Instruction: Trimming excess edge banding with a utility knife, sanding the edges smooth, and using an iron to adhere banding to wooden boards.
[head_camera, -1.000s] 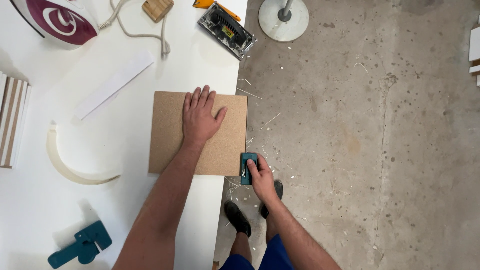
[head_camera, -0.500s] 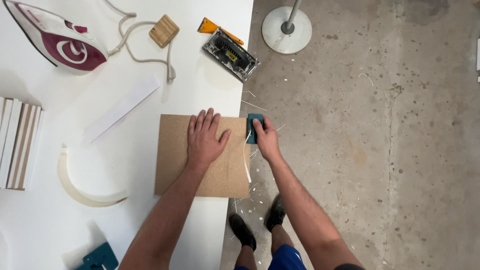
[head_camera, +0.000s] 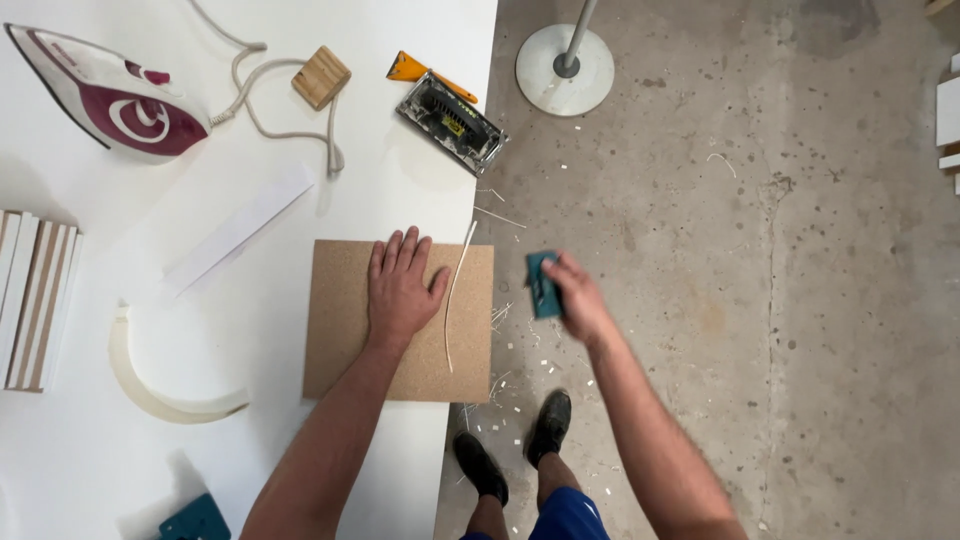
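head view – left hand (head_camera: 400, 290) flat on board (head_camera: 345, 330), right hand (head_camera: 575, 295) gripping teal block (head_camera: 543, 285)

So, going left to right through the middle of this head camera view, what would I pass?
Stack of boards → curved white strip → brown board → left hand pressed flat on it → thin white strip → right hand holding a small teal tool → concrete floor.
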